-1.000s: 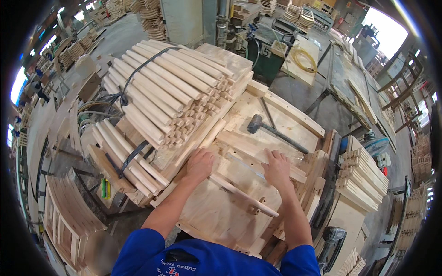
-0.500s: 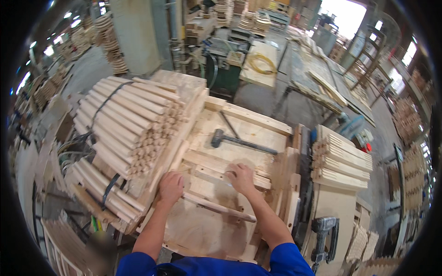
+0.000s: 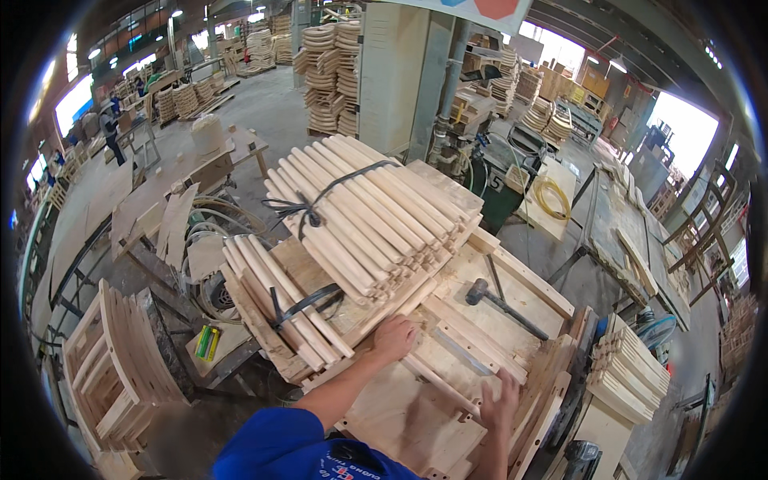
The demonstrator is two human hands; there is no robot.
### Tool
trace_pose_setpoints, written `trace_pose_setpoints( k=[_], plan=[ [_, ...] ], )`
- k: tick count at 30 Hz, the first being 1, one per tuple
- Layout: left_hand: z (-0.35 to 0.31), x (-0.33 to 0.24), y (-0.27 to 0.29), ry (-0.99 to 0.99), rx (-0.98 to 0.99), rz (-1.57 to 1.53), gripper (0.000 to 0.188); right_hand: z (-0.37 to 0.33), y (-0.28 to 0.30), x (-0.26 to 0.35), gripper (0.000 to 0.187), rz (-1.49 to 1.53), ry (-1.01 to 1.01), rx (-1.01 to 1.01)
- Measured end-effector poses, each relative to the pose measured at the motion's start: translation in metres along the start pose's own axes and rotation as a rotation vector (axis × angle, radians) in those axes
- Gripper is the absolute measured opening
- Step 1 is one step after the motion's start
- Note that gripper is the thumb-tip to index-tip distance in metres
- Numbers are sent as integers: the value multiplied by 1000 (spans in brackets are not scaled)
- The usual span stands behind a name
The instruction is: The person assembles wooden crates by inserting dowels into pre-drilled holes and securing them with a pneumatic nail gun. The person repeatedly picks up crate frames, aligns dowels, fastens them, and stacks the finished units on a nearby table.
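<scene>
The hands [image 3: 396, 338] [image 3: 501, 402] partly hide the wooden rod [image 3: 443, 384].

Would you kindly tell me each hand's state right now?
Left hand: fingers curled; any grip cannot be told.
Right hand: open, fingers spread, nothing visibly held.

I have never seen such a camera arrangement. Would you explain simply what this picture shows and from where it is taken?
No robot works here: these are a person's bare hands. The wide, bent picture comes from a camera on the person's head, looking down. On the wooden work surface are a mallet and a slim rod. The left hand is curled at the rod's left end; whether it holds it, I cannot tell. The right hand is open near the other end. Beyond the left hand sits a large bundle of rods, tied with a black strap.
</scene>
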State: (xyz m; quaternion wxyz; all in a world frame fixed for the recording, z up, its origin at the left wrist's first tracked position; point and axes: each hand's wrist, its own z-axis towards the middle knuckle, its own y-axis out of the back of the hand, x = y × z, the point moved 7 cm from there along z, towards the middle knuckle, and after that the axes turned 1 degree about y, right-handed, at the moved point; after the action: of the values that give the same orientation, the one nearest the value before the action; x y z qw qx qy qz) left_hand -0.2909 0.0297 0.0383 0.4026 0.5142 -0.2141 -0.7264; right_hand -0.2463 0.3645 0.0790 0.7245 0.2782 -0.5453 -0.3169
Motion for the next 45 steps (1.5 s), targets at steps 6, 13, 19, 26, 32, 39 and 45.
trace_pose_setpoints(
  k=[6,13,19,26,32,39,45],
  plan=[
    [9,-22,-11,-68,-55,-110,18,-145,119,-38,55,-304,-188,-203],
    [5,-52,-40,-189,60,-133,18,-237,140,-28,60,-552,-521,-89],
    [1,-90,-65,-231,164,-236,17,-256,138,-46,58,-602,-651,-85],
    [-49,-138,-93,-441,407,-356,23,-240,97,-53,45,701,-830,151],
    [-68,-175,-109,-472,701,-323,34,-232,58,-43,37,500,-829,63],
    [-67,-159,-120,-480,735,-265,29,-217,48,-42,42,-32,-754,156],
    [-67,-158,-126,-469,775,-179,33,-224,34,-55,45,-109,-771,174]
  ],
)
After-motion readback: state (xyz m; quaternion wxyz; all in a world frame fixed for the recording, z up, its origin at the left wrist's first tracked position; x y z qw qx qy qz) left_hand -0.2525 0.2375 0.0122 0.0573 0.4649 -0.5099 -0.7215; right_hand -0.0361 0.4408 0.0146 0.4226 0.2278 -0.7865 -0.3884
